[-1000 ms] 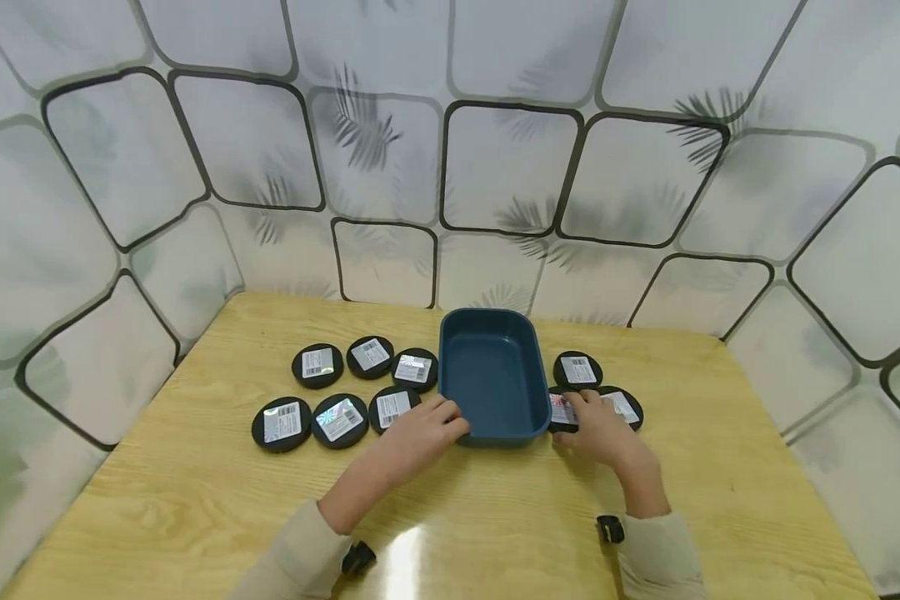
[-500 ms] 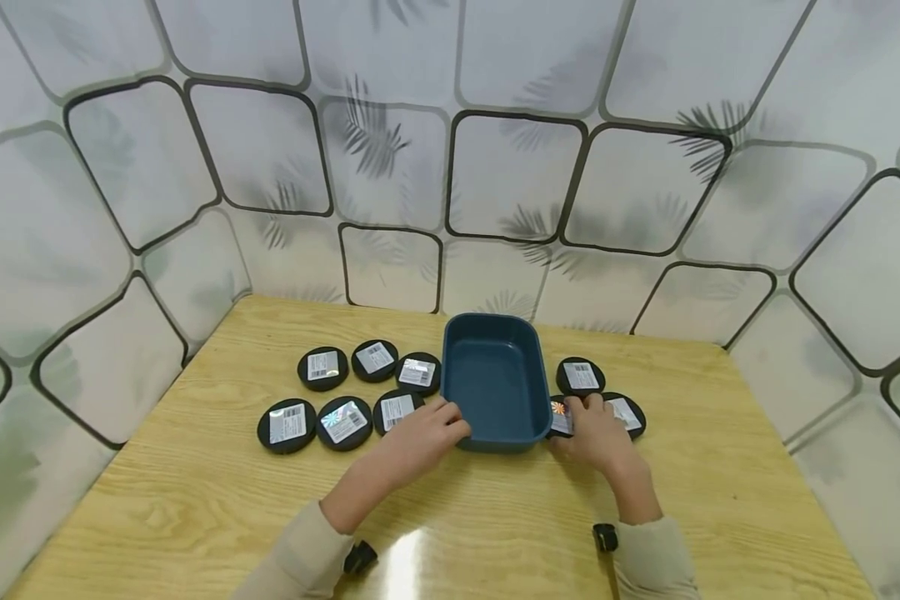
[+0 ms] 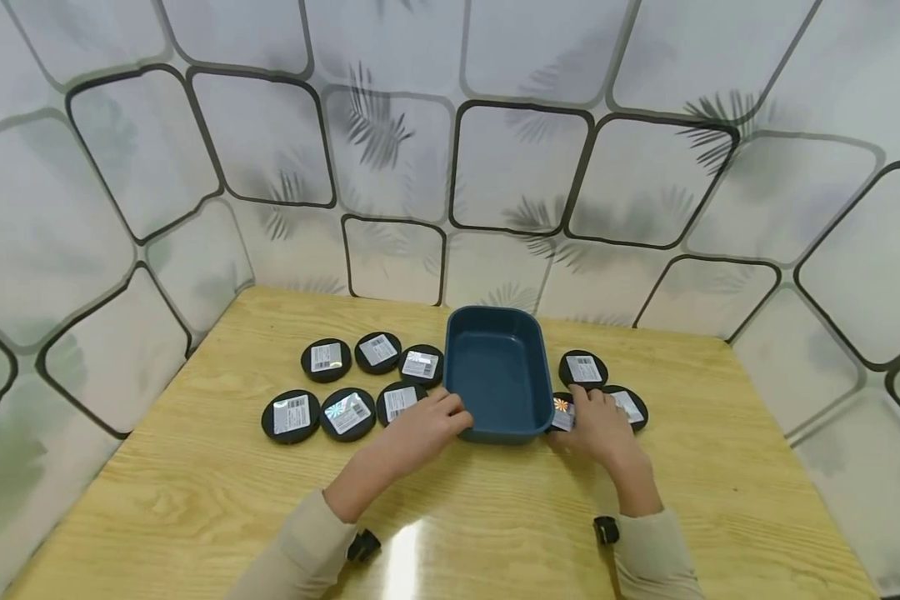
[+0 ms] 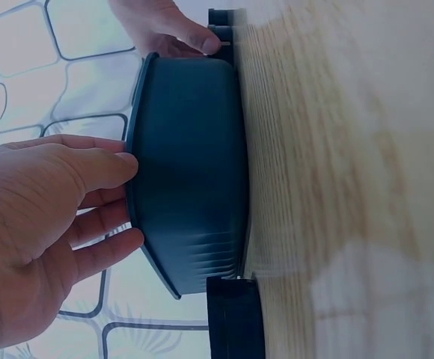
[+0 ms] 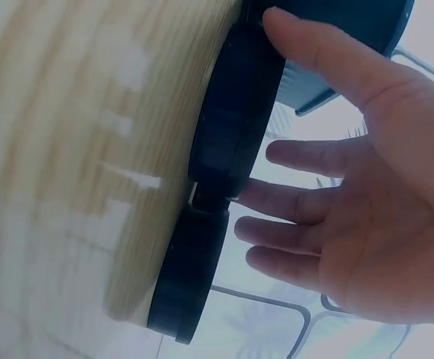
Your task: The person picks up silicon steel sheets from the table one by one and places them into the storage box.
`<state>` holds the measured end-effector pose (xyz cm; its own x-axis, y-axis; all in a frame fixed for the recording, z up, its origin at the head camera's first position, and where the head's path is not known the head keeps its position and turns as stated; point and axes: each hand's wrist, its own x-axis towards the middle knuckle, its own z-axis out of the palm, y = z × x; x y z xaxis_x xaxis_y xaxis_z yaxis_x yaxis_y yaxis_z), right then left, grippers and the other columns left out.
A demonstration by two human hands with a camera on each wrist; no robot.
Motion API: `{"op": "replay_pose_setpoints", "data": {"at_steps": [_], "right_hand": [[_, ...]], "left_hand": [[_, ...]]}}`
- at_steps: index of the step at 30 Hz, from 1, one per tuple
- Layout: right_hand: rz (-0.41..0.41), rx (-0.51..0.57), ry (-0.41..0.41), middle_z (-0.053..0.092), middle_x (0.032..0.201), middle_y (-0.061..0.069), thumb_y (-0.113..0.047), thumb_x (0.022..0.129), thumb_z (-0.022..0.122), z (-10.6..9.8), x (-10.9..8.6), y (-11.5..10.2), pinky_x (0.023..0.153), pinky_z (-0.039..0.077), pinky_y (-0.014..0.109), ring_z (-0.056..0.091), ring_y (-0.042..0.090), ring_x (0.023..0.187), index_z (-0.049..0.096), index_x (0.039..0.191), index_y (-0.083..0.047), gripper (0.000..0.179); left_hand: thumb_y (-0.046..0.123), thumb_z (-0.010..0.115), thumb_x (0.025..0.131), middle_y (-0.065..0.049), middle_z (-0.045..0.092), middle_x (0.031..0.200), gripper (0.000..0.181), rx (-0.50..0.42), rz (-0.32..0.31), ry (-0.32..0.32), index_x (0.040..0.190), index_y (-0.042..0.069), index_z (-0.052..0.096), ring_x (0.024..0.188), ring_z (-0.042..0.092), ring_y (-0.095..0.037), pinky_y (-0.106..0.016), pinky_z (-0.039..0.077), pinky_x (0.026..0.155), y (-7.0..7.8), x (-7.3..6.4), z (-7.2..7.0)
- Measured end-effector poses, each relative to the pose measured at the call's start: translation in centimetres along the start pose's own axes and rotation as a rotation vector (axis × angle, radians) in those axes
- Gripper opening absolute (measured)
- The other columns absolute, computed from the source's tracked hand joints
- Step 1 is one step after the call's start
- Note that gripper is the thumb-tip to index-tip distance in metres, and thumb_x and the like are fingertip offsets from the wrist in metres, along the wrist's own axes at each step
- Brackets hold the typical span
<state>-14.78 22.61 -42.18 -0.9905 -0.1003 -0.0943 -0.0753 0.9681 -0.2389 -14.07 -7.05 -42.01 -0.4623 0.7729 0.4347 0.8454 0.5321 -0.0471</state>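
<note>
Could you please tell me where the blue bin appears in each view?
Head: the blue bin is just right of and below centre.
Left wrist: the blue bin is left of centre, appearing sideways.
Right wrist: the blue bin is cut off at the top edge, right of centre.
Shared landmark: the right hand, visible in all three.

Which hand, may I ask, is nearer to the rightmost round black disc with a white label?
Right. The right hand is beside the disc, partly covering it in the head view; the left hand is farther off, at the near-left rim of the dark blue rectangular bin.
</note>
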Motion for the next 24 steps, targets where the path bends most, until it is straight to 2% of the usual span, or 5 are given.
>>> {"op": "replay_pose_setpoints", "data": {"at_steps": [5,9,18,24], "right_hand": [[-0.012,0.024,0.002,0.051,0.127,0.035,-0.043,0.076,0.079,-0.6,-0.2,0.3,0.093,0.044,0.062,0.049,0.053,0.116,0.044,0.140,0.008,0.089],[-0.006,0.072,0.018,0.049,0.129,0.035,-0.043,0.077,0.076,-1.4,-0.1,0.4,0.090,0.045,0.061,0.049,0.051,0.117,0.043,0.141,0.006,0.087],[0.012,0.236,0.049,0.038,0.134,0.032,-0.042,0.081,0.077,-3.2,-0.7,0.5,0.083,0.049,0.055,0.057,0.041,0.101,0.036,0.148,-0.002,0.088],[0.025,0.306,0.125,0.033,0.136,0.032,-0.036,0.082,0.078,-3.4,-0.9,1.1,0.079,0.048,0.052,0.055,0.042,0.095,0.034,0.148,0.000,0.087]], "left_hand": [[0.001,0.072,0.088,-0.001,0.059,0.093,0.016,-0.020,-0.010,-0.012,0.098,0.013,0.069,0.084,0.054,-0.015,-0.024,0.049,0.075,0.1,-0.1,0.1],[0.002,0.071,0.089,-0.002,0.059,0.094,0.015,-0.033,-0.026,-0.022,0.099,0.012,0.069,0.086,0.054,-0.016,-0.024,0.049,0.076,0.0,0.0,-0.1],[0.002,0.069,0.090,-0.002,0.059,0.094,0.014,-0.041,-0.034,-0.034,0.100,0.012,0.069,0.085,0.053,-0.016,-0.024,0.048,0.075,-0.1,0.0,-0.4],[0.001,0.069,0.090,-0.002,0.058,0.093,0.015,-0.044,-0.026,-0.026,0.099,0.012,0.069,0.084,0.052,-0.016,-0.024,0.048,0.075,0.0,0.0,-0.2]]}}
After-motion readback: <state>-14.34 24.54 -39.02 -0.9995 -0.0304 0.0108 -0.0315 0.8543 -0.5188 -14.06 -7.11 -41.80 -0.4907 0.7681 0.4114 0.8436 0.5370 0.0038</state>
